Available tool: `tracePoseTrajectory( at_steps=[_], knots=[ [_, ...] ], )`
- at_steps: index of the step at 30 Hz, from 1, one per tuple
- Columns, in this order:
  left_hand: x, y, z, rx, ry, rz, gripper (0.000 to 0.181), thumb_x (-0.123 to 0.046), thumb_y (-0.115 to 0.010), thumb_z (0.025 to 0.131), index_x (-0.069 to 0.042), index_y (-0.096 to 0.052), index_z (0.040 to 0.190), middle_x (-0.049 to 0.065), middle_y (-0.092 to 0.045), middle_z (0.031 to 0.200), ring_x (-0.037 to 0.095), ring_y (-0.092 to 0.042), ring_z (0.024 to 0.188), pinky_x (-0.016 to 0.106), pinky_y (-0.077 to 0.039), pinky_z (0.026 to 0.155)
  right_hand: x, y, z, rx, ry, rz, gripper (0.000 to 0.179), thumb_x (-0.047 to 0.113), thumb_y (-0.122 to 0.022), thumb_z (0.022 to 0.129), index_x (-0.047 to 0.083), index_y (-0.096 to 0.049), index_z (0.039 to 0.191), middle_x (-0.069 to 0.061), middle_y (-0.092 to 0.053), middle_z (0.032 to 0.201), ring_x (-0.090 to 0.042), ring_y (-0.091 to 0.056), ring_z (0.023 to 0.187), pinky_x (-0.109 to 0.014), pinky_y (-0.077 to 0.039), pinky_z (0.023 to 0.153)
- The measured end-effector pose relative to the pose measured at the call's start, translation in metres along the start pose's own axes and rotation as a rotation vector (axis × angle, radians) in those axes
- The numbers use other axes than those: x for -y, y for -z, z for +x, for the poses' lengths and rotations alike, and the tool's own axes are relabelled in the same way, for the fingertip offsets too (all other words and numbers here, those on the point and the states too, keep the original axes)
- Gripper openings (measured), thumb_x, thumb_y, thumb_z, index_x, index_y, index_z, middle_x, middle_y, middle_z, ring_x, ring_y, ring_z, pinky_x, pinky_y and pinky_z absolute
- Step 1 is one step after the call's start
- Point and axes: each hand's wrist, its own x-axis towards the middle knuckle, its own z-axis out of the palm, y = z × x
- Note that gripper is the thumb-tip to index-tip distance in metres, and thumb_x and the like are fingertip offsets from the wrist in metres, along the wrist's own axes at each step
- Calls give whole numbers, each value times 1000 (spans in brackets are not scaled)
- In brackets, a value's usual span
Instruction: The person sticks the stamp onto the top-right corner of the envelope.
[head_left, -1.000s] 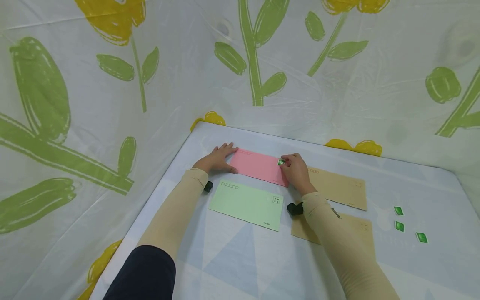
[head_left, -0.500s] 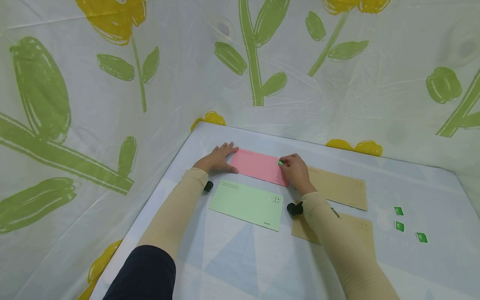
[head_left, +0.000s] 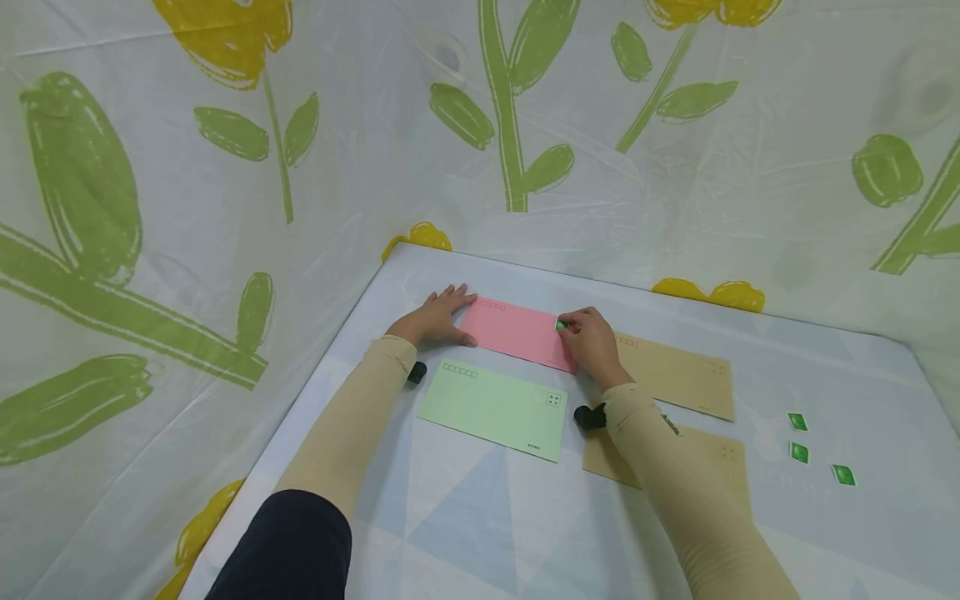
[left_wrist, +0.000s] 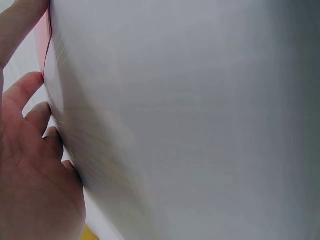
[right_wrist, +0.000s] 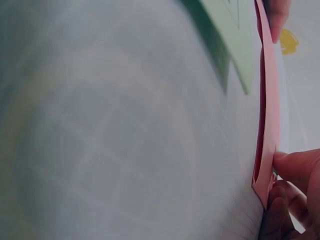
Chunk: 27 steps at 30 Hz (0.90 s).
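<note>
A pink envelope [head_left: 517, 333] lies toward the back of the table. My left hand [head_left: 438, 318] rests at its left end, fingers spread and straight, with thumb and index fingertip at the edge. In the left wrist view the same hand [left_wrist: 40, 165] lies flat, its fingertips down on the table. My right hand [head_left: 596, 342] pinches a small green stamp [head_left: 561, 325] over the envelope's upper right corner. The fingers partly cover the stamp. In the right wrist view my right thumb [right_wrist: 295, 165] is pressed close against the pink envelope [right_wrist: 270, 110], with a sliver of green beside it.
A light green envelope [head_left: 491, 410] lies in front of the pink one. Two tan envelopes sit to the right, an upper one [head_left: 678, 375] and a lower one [head_left: 712, 467] partly under my right forearm. Three loose green stamps [head_left: 799, 452] lie farther right. A patterned curtain [head_left: 375, 150] hangs behind.
My right fingertips have shifted slightly over the green stamp, so less of it shows than a second ago. The left hand and the envelopes stay where they were.
</note>
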Motion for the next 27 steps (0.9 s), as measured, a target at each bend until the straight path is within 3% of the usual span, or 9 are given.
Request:
tracePoseTrajectory(
  at_steps=[27],
  knots=[
    [-1,0,-1,4,17,-19,103,-48,-83,83,-22,-25,164,2,-4,172,21,7,157,40,8,127,1,0,1,3,-26,5,39,15,-63,100,5,-62,138,-14,-55,128,-29,-53,107,-42,-54,95]
  ],
)
